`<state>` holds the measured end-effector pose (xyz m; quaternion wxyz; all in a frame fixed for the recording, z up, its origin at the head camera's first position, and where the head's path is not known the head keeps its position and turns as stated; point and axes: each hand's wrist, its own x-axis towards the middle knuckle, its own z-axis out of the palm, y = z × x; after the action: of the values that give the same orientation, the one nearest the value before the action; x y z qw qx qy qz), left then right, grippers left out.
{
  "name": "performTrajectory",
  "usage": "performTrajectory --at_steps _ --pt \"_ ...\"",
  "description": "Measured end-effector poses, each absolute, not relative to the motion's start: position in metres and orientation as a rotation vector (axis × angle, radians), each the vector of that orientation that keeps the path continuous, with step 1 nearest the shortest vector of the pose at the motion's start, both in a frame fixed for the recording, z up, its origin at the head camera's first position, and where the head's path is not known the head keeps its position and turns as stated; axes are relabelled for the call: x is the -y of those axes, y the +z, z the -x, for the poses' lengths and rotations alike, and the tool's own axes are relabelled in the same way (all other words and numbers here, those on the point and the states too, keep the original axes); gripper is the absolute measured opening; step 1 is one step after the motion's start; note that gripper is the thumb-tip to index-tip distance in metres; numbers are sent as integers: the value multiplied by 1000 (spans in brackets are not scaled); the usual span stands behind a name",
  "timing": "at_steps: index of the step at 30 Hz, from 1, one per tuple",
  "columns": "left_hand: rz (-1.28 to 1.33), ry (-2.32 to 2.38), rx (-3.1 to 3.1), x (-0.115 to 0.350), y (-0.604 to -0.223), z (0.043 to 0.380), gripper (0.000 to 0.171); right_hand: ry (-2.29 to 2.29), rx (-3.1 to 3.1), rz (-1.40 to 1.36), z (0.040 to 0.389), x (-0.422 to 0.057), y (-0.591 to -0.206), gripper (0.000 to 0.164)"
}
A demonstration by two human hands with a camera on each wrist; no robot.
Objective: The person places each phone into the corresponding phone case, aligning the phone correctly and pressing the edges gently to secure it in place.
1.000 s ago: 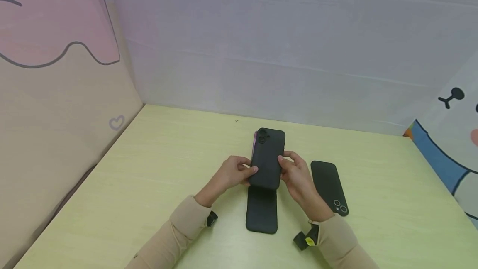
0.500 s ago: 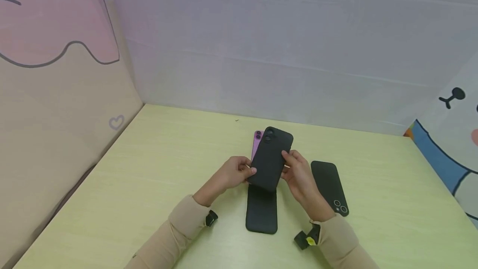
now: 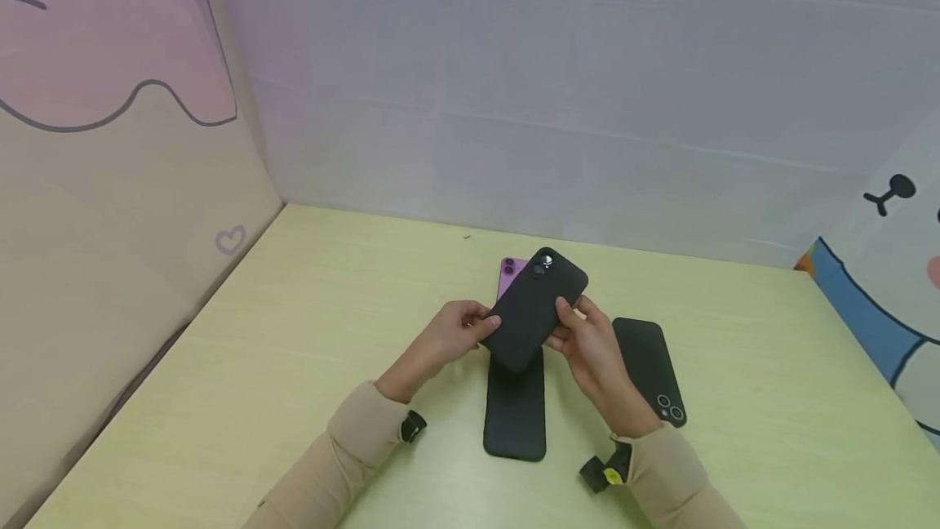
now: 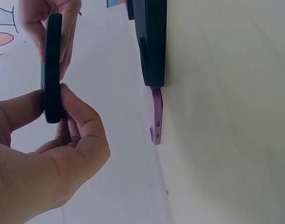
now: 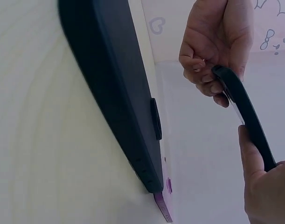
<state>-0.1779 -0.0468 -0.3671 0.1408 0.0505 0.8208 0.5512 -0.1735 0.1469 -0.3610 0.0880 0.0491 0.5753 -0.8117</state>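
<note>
Both hands hold a black-cased phone (image 3: 532, 308) over the table in the head view, its camera end tilted up to the right. My left hand (image 3: 450, 335) pinches its lower left corner between thumb and fingers. My right hand (image 3: 591, 345) grips its right edge, thumb on the back. The left wrist view shows the held phone edge-on. Partly hidden behind it, a purple phone (image 3: 507, 274) lies on the table. In front of that lies another black phone (image 3: 514, 423), its far end covered by the held one. A glint shows on the held phone's camera lens.
A third black phone (image 3: 646, 353) with two ringed lenses lies right of my right hand, partly behind the forearm. The pale yellow table (image 3: 294, 308) meets a pale back wall (image 3: 514, 104) and printed side panels. Each wrist wears a small black camera (image 3: 596, 473).
The held phone has turned clockwise, its camera end swinging right and uncovering more of the purple phone. Its lower left corner and my left hand have risen slightly; the phones on the table stay put.
</note>
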Motion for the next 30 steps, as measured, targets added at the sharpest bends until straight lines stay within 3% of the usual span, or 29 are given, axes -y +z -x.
performTrajectory --at_steps 9,24,30 --pt "-121 1681 -2232 43 -370 177 26 -2492 -1658 -152 172 -146 -362 7" --pt "-104 1756 -2243 51 -361 182 18 -2443 -1728 -144 176 -156 -358 38" --pt "-77 1731 -2283 58 -356 185 20 -2484 -1764 -183 176 -159 -359 28"
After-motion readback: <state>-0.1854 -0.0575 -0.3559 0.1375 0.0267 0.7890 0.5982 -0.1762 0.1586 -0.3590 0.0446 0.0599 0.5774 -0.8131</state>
